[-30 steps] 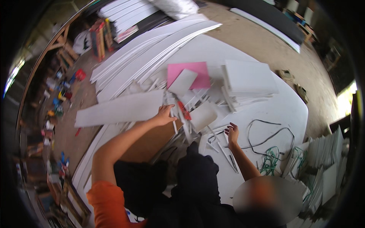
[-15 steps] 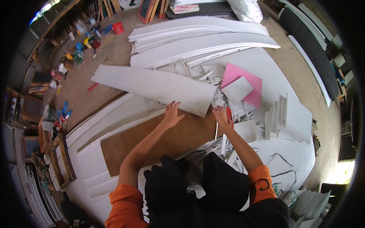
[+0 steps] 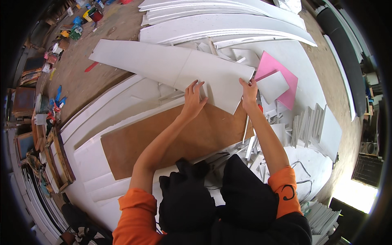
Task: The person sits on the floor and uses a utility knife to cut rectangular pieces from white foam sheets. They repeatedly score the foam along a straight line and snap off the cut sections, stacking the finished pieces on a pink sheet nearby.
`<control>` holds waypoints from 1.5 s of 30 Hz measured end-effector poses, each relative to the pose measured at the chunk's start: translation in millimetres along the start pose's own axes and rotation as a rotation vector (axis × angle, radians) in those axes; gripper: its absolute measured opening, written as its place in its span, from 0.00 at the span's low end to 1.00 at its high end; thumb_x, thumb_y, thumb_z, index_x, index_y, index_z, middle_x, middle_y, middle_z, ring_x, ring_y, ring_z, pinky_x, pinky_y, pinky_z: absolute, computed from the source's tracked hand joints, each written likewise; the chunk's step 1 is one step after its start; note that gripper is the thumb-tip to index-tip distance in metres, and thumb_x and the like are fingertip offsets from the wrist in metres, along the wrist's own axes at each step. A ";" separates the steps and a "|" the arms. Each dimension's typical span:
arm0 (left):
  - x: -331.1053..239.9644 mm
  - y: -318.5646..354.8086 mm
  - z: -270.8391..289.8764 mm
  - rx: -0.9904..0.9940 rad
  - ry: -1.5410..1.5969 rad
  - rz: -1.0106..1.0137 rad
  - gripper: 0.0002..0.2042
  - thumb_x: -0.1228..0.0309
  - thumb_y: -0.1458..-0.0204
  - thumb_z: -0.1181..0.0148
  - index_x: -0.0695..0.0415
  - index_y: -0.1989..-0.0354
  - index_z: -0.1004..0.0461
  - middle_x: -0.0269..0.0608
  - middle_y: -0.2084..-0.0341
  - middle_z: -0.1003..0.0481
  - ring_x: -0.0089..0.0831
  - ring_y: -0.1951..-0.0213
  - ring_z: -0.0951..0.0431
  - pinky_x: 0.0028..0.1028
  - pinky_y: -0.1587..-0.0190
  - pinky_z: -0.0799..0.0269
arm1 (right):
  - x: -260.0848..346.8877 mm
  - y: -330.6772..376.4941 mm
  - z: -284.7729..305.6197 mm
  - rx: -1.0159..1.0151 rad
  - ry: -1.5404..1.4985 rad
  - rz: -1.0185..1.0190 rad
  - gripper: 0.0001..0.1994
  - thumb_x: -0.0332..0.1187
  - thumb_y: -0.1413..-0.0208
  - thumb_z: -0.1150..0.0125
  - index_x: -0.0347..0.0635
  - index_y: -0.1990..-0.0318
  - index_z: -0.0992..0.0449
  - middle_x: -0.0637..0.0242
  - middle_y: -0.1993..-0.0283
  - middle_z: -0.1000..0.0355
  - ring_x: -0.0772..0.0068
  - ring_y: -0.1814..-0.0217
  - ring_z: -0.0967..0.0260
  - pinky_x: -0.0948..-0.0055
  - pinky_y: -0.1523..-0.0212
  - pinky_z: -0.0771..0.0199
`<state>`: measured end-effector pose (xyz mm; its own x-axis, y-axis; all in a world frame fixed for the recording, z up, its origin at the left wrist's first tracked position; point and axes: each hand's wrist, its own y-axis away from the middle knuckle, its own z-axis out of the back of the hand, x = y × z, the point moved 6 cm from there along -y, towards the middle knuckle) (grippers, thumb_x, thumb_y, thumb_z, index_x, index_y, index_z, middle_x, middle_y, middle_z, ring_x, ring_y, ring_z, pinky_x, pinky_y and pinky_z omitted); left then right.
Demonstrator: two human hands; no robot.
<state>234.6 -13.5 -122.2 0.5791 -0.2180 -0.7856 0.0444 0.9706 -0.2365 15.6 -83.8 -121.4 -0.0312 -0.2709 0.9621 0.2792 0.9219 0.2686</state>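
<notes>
A long white board (image 3: 163,63) lies slantwise over a brown board (image 3: 159,139), with a thin line across its middle. My right hand (image 3: 250,96) is closed on the white board's right end, thumb on the upper face and fingers at the edge. On the near edge of the same board, my left hand (image 3: 194,101) rests or hovers with its fingers spread; contact is hard to make out. Beside my right hand, a red tool is mostly hidden. Beyond that hand, a small white square sheet (image 3: 273,86) overlaps a pink sheet (image 3: 290,85).
Long white sheets (image 3: 220,26) are stacked at the far side. Narrow white offcuts (image 3: 253,149) litter the area near my right forearm. Upright white pieces (image 3: 308,124) stand at right. Paint containers (image 3: 75,30) and wooden frames (image 3: 59,159) sit on the left.
My right hand has reached the white board's right end and closed on it. My left hand has shifted right along the near edge. The whole view has tilted, so things sit higher.
</notes>
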 end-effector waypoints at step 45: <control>-271.9 -31.6 97.9 -0.012 -0.700 -0.880 0.18 0.55 0.62 0.41 0.56 0.69 0.34 0.35 0.73 0.31 0.32 0.72 0.28 0.29 0.75 0.30 | 130.3 104.7 260.9 -0.567 0.465 0.575 0.26 0.38 0.54 0.43 0.41 0.48 0.41 0.51 0.50 0.41 0.52 0.47 0.50 0.60 0.46 0.53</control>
<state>155.4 25.1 154.8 0.6797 -0.7178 0.1510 0.6576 0.5052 -0.5589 -209.7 49.7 44.3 0.6104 -0.0108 0.7921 0.5631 0.7092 -0.4243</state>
